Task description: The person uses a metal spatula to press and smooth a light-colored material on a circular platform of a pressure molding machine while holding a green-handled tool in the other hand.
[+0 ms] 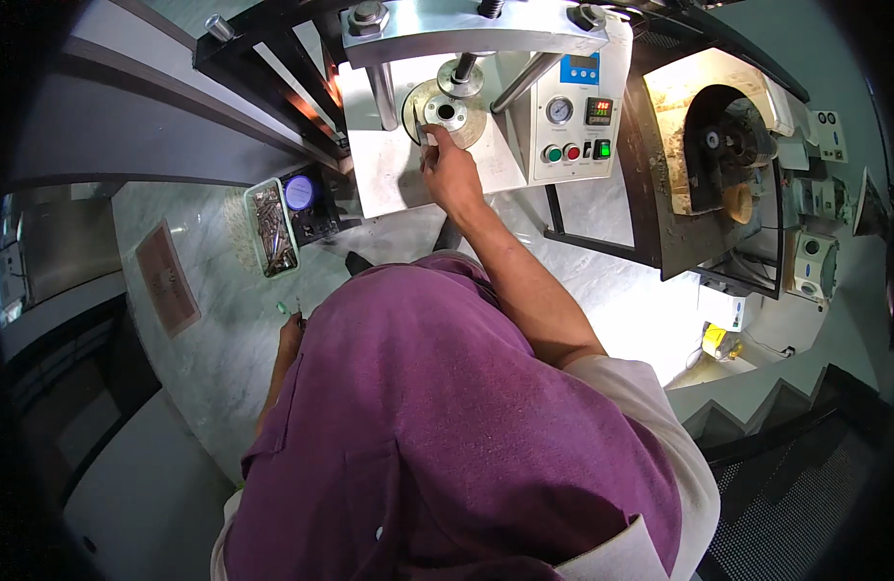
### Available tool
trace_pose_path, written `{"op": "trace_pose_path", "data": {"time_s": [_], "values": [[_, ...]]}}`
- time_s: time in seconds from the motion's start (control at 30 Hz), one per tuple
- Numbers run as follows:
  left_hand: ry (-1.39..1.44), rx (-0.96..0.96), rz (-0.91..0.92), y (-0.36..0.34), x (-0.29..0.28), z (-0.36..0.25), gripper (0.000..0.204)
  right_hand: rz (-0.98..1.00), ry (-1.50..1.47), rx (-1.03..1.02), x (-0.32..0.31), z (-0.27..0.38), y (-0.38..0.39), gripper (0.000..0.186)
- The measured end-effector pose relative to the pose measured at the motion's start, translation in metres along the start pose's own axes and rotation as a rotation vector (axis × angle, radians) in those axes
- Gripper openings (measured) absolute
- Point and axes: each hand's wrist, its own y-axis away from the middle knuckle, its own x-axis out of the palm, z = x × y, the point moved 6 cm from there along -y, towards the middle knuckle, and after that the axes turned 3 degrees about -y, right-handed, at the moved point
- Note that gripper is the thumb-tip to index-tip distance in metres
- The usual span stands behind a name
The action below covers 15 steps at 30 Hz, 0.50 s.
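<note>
Reaching up toward the top centre of the frame, the right hand (449,169) has its fingertips pinched on the lower rim of a round metal disc (448,113) that lies flat on the white bed of a press (399,169). The disc has a dark hole in its middle, and a threaded rod (464,68) comes down just behind it from a thick steel plate (466,29) held up on shiny posts. The left hand (290,339) hangs low at the left centre of the frame, beside the purple apron (437,426); it is closed around a thin tool with a green tip (283,309), though how the fingers sit on it is partly hidden by the apron.

Just right of the disc stands a white control panel (575,121) with a round gauge, a small lit display, a green and a red button and a glowing green switch. In the left part of the frame, on the marble floor (205,320), lies a green tray of metal bits (273,228), touching a black box with a blue round cap (307,201). At the upper right sits a dark machine with an arched opening (718,145).
</note>
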Motion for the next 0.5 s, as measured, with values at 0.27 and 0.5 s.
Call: {"op": "trace_pose_path", "data": {"time_s": [0.27,0.5], "values": [[0.121,-0.012,0.033,-0.0015,0.0006,-0.0016,0.029,-0.010,-0.009,-0.029,0.0044,-0.0042,-0.0022,0.032],[0.031,0.010,0.029,0.0012,0.0020,-0.0052,0.028,-0.026,-0.011,-0.030,0.0012,-0.0035,-0.0034,0.031]]}}
